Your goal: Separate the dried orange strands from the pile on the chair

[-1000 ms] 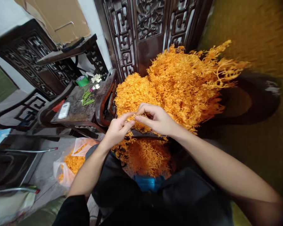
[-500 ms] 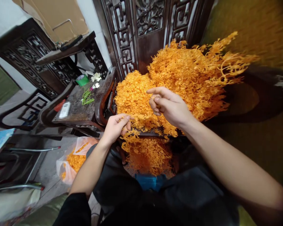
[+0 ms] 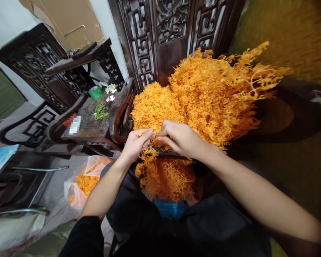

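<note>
right hand (image 3: 181, 138) dropped back from raised position, fingertips meeting left hand (image 3: 135, 144).

— What stood in the way at the far side?
— The heap of orange sprigs (image 3: 203, 96) rose against the carved wooden screen (image 3: 171, 32); no passage there.
— And left?
— The chair arm (image 3: 120, 114) hemmed it in. Open room lay only near, above the lap, and over the bare floor (image 3: 56, 192) left.

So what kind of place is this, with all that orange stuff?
Probably a room in a home used as a small craft workspace. Carved dark wooden screens and an old wooden armchair look like house furniture, while heaps of orange plastic sprigs and a bag of more sprigs suggest handwork.
</note>
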